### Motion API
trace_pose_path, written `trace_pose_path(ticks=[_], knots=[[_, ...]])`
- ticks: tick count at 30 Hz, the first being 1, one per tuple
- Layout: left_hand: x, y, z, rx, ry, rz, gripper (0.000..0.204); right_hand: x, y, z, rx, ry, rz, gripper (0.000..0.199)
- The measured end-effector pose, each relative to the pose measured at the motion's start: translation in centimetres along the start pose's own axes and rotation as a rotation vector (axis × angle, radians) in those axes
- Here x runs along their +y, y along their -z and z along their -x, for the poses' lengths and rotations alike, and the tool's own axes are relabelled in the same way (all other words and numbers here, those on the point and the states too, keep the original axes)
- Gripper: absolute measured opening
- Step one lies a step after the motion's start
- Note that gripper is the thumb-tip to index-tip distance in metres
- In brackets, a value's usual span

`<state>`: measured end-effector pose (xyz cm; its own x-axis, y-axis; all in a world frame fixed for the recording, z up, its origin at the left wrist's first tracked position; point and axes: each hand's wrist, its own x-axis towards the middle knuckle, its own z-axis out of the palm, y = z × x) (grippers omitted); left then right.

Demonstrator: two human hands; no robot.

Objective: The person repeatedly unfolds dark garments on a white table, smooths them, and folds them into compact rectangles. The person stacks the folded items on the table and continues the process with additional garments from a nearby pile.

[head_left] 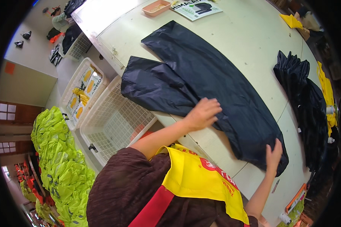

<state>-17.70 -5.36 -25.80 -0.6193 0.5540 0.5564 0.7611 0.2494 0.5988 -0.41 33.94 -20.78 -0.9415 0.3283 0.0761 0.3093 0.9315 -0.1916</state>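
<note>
Dark navy trousers of thin, slightly shiny fabric lie spread on the pale table, with both legs pointing to the far left and the waist end near my right side. My left hand rests on the nearer leg close to the crotch, its fingers stretched out over the cloth. At the waist end, my right hand lies along the fabric with thumb and fingers apart. Neither hand grips the cloth as far as I can see. Creases run across both legs.
A white plastic basket stands left of the table, beside another basket holding printed packages. Neon yellow garments are piled farther left. Gathered dark garments lie at the right. A pink tray and a printed sheet sit at the far edge.
</note>
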Motion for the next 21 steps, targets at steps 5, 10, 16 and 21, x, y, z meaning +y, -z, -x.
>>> trace_pose_path(ticks=[5,10,16,21], knots=[[-9.8,13.4,6.2,0.243,0.695,-0.830,0.059,-16.4,-3.5,4.7,-0.152,0.205,-0.096,0.074],[-17.0,21.2,10.1,0.115,1.176,-0.882,0.061,-15.3,-9.3,4.1,0.100,0.097,-0.007,0.053],[-20.4,22.2,5.6,0.125,0.912,-0.585,0.044,-12.1,-9.5,3.5,0.067,-0.129,-0.056,0.032],[-22.1,26.5,-6.2,0.383,0.506,-0.575,0.040,-7.6,-8.3,3.1,0.245,-0.350,-0.176,0.022]])
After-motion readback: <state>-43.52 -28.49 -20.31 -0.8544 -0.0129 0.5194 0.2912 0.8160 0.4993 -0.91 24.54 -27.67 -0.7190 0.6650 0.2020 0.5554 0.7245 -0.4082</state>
